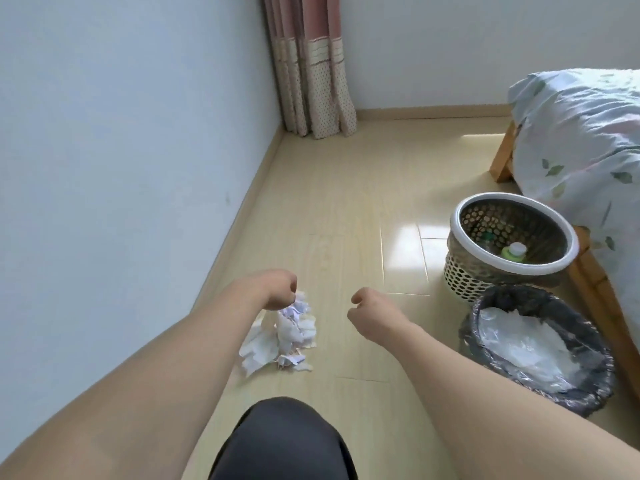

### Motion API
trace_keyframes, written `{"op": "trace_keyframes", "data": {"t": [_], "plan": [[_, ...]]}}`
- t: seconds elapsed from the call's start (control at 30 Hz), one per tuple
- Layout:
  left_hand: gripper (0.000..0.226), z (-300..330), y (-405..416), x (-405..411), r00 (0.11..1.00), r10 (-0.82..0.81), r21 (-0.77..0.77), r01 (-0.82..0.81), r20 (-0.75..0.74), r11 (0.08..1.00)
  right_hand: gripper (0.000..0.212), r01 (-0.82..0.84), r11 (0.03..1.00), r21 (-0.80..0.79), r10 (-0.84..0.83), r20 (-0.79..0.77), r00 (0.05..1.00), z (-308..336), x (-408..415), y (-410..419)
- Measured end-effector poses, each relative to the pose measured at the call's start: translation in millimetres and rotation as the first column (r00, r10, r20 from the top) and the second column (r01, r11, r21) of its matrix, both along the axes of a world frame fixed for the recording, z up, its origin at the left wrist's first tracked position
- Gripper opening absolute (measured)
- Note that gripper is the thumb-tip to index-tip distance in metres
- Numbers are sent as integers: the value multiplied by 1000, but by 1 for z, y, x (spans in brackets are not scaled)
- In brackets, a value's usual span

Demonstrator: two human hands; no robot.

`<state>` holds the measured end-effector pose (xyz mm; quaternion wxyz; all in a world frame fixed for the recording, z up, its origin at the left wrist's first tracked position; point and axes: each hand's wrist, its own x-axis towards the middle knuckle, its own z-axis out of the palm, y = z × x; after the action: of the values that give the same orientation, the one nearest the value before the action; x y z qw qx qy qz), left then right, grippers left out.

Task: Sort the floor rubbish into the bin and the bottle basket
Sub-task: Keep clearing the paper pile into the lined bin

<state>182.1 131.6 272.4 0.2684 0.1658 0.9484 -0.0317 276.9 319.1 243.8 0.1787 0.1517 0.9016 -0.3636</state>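
Left hand [278, 289] just left of frame centre, fingers curled, pinching top of crumpled paper scraps [287, 336]; rest of pile heaped on wood floor [346, 188] right below it. Right hand [372, 315] just beside, centre frame, fingers loosely curled, nothing in it. Lower right: bin [540, 348] with black liner, clear plastic inside. Right behind it, touching or nearly, bottle basket [512, 240], white rim, bottle [620, 251] with white cap lying in it. Bed [581, 133] at right edge, curtain [311, 64] top centre.
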Motion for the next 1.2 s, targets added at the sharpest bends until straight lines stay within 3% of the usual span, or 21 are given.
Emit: {"op": "trace_keyframes", "data": {"t": [0.17, 0.33, 0.5, 0.63, 0.73, 0.83, 0.97, 1.2], "plan": [[28, -71, -92, -5, 977, 181, -11, -181, 117, 984, 34, -123, 990, 65, 118, 80, 990, -39, -37, -56], [7, -169, -148, -5, 933, 302, 21, -312, 198, 950, 30, -228, 967, 115, 202, 202, 958, -104, -71, -92], [33, -257, -168, -5, 889, 437, 144, -455, 137, 879, 31, -291, 940, 178, 237, 273, 932, -158, -107, -109], [51, -312, -159, -4, 889, 453, 148, -458, 66, 877, 29, -325, 918, 227, 243, 326, 914, -200, -130, -119], [45, -335, -149, -1, 877, 474, 130, -480, 78, 867, 33, -355, 907, 229, 264, 350, 899, -223, -136, -127], [24, -347, -146, 0, 831, 546, 252, -553, 103, 794, 33, -353, 911, 215, 263, 356, 897, -239, -139, -134], [25, -348, -148, 2, 752, 647, 405, -635, 127, 658, 10, -334, 911, 241, 255, 308, 917, -251, -142, -141], [29, -335, -155, 2, 642, 742, 470, -724, 191, 505, 11, -309, 890, 334, 237, 239, 941, -242, -142, -139]]}}
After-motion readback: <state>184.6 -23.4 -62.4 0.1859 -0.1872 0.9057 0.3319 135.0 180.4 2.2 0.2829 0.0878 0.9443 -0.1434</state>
